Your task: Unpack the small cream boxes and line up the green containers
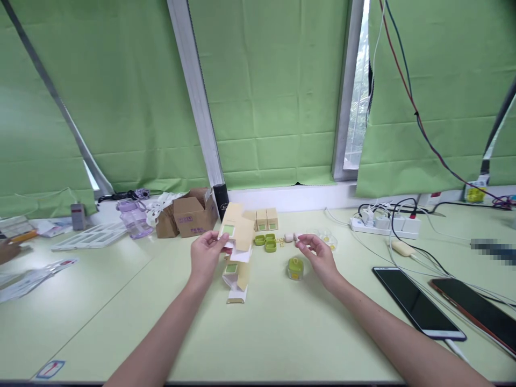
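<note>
My left hand [206, 257] is closed on an unfolded cream-coloured cardboard box [241, 231] with a green square label and white inner flaps. Below it, another opened cardboard box [242, 277] lies on the table. My right hand [318, 258] has thumb and index finger close together at a small whitish piece [295, 237], which they seem to pinch. A similar pale rounded piece [288, 237] sits just left of it. Nearer to me stands a small clear container with a green lid [295, 269]. Several small green trays [270, 245] lie between my hands, beside tiny yellow pieces [281, 243].
Closed small boxes [266, 219] stand at the back, and clear round containers [328, 239] lie behind my right hand. A brown carton [193, 215] and purple bottle [135, 219] are at back left. Phones [419, 301], cables and a power strip [385, 226] occupy the right. Another person's hand [8, 250] shows far left.
</note>
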`<state>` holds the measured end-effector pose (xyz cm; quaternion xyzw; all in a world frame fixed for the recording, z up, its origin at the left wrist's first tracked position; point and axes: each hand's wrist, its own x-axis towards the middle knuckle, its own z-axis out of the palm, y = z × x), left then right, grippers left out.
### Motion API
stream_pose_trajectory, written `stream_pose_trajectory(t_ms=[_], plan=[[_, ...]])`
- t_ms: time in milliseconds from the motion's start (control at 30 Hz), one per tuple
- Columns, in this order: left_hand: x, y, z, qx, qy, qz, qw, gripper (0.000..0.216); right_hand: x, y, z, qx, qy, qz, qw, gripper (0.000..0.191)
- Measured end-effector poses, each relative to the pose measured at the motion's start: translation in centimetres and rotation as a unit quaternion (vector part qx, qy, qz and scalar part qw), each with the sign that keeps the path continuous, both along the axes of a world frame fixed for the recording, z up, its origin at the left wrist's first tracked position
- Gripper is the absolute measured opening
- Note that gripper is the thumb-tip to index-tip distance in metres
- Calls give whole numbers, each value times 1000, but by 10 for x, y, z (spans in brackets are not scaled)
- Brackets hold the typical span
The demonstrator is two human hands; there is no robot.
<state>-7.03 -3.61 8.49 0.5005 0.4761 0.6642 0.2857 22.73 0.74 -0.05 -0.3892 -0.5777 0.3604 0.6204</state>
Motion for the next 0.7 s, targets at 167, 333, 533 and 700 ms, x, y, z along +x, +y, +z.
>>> stream_pose_trajectory(t_ms=[167, 333, 533, 700], plan=[[-61, -18, -9, -91, 48, 55, 993, 47, -1, 1, -2, -19, -11, 1, 1000, 51], [-100, -32, -31, -186, 67, 67, 978, 52, -2, 3, -7, -21, -22, 3, 1000, 49], [-101, -38, -55, -255, 72, 25, 964, 54, -3, 2, -9, -23, -40, 10, 999, 43], [-88, -34, -65, -271, 71, 14, 960, 57, -5, -1, -8, -26, -47, 17, 998, 43]])
